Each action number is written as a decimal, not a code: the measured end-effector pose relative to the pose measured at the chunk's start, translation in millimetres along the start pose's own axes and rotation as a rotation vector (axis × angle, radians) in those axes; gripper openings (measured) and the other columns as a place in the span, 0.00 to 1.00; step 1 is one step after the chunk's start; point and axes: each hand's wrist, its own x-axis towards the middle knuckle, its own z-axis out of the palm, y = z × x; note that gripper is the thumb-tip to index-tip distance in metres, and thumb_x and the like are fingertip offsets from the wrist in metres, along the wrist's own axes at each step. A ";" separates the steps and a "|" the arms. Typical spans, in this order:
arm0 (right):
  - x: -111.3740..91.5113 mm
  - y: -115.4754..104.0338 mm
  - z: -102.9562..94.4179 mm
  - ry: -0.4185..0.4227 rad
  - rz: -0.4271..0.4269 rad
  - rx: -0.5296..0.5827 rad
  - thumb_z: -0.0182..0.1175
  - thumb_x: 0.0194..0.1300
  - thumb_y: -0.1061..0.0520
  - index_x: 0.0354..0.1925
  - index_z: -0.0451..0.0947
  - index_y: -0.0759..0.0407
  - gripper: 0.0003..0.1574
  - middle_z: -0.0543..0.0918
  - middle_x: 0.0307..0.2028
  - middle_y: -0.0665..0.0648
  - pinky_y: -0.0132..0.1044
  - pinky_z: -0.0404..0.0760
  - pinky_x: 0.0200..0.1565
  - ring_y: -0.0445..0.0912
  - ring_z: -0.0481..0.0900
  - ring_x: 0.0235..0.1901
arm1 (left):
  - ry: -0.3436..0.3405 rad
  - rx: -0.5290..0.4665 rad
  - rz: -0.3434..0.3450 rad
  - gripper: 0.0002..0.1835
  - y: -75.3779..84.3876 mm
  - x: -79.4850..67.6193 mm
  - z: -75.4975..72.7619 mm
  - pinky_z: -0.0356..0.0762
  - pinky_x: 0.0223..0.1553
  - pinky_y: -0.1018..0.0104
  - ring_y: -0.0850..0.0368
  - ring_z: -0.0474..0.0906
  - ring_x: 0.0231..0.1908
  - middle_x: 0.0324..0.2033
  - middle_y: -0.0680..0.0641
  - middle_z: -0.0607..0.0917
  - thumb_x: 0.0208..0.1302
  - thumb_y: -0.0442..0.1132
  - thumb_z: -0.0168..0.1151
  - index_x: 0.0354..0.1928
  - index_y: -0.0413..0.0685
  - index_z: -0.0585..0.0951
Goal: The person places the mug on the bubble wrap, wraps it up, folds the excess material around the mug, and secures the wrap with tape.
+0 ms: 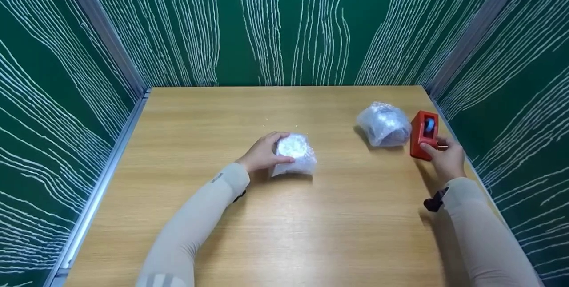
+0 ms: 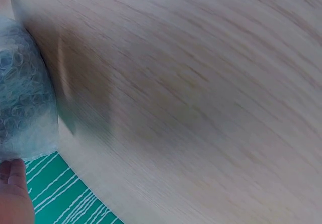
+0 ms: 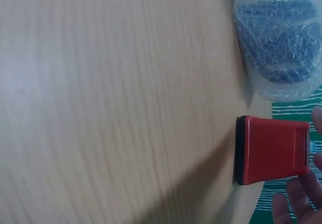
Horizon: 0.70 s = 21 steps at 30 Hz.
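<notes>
My left hand (image 1: 265,153) holds a small bubble-wrapped package (image 1: 295,153) near the middle of the table, thumb at its near side and fingers at its far side. What the wrap contains cannot be made out. At the right, a red tape dispenser (image 1: 423,138) with a blue roll stands on the table. My right hand (image 1: 448,159) grips its near end, the thumb against the red body. In the right wrist view, several fingers (image 3: 298,199) lie along the side of the dispenser (image 3: 274,150); part of the hand is cut off.
A second bubble-wrapped package (image 1: 384,125), holding something dark, sits just left of the tape dispenser. Green panels with white wavy lines (image 1: 306,25) enclose the wooden table (image 1: 213,113) at the back and both sides. Tiny specks lie behind the held package.
</notes>
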 end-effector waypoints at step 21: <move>32.2 6.8 -0.5 -0.017 0.122 0.053 0.66 0.76 0.37 0.87 0.55 0.48 0.54 0.58 0.85 0.58 0.48 0.58 0.85 0.53 0.62 0.74 | 0.008 0.029 0.043 0.48 0.2 0.6 -1.1 0.62 0.83 0.50 0.48 0.69 0.79 0.77 0.48 0.75 0.62 0.57 0.81 0.80 0.51 0.71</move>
